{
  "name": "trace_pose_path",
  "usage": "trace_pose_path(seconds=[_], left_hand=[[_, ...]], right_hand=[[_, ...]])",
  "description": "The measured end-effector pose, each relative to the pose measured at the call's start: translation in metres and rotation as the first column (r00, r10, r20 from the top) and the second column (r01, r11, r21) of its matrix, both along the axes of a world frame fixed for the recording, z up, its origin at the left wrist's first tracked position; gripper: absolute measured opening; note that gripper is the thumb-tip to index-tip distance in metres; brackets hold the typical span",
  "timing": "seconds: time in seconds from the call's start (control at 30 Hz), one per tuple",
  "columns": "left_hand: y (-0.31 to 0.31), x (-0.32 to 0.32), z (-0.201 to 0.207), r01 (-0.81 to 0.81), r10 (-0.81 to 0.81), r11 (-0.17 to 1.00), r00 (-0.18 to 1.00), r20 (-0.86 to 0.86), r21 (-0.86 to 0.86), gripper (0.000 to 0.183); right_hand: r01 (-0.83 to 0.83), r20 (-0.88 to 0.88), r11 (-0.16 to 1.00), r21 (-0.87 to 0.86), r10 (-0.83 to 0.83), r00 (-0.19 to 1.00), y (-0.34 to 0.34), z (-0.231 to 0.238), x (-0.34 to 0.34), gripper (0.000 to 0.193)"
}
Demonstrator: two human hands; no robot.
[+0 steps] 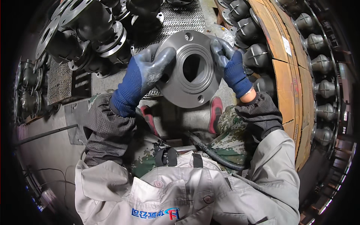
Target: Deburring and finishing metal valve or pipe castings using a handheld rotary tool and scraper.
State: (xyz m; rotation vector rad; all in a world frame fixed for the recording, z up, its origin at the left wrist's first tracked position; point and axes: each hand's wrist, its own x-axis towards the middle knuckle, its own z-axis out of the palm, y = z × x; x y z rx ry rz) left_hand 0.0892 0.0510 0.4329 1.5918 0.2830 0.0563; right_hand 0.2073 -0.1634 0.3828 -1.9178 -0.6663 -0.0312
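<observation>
Between my hands is a dark grey flanged valve body (175, 85), its round flange face turned up toward me. The flange has a wide centre bore, raised rings around it and bolt holes near the rim. My left hand (154, 67), in a blue and grey coated glove, grips the flange's left edge with the thumb on its face. My right hand (224, 56), gloved the same way, is closed at the upper right edge. The part's underside and some of the fingers behind it are hidden.
Several black flanged valve bodies (95, 28) are piled at the upper left, beside a metal grating (183, 18). To the right, cardboard (287, 90) stands between more black castings (257, 54) and a rack of them (324, 88). A corrugated hose (221, 159) crosses near my lap.
</observation>
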Motion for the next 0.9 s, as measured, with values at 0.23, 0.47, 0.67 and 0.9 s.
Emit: trace_pose_path(seconds=[0.23, 0.47, 0.67, 0.9], left_hand=[[0.027, -0.015, -0.009, -0.156, 0.155, 0.987, 0.987, -0.031, -0.042, 0.039], [0.056, -0.022, -0.023, -0.168, 0.176, 0.98, 0.982, 0.065, -0.108, 0.037], [0.071, -0.027, -0.041, -0.279, 0.286, 0.957, 0.953, 0.103, -0.073, 0.035], [0.095, -0.029, -0.067, -0.231, 0.329, 0.831, 0.938, 0.112, -0.506, 0.041]], right_hand=[[-0.016, -0.462, 0.987, 0.159, 0.088, 0.882, 0.011, 0.002, -0.027, 0.024], [-0.068, -0.451, 0.941, 0.331, 0.221, 0.865, 0.052, 0.007, -0.021, 0.028], [-0.099, -0.608, 0.89, 0.445, 0.381, 0.697, 0.079, 0.038, -0.024, 0.032], [-0.192, -0.498, 0.879, 0.436, 0.414, 0.762, 0.108, 0.032, -0.02, 0.029]])
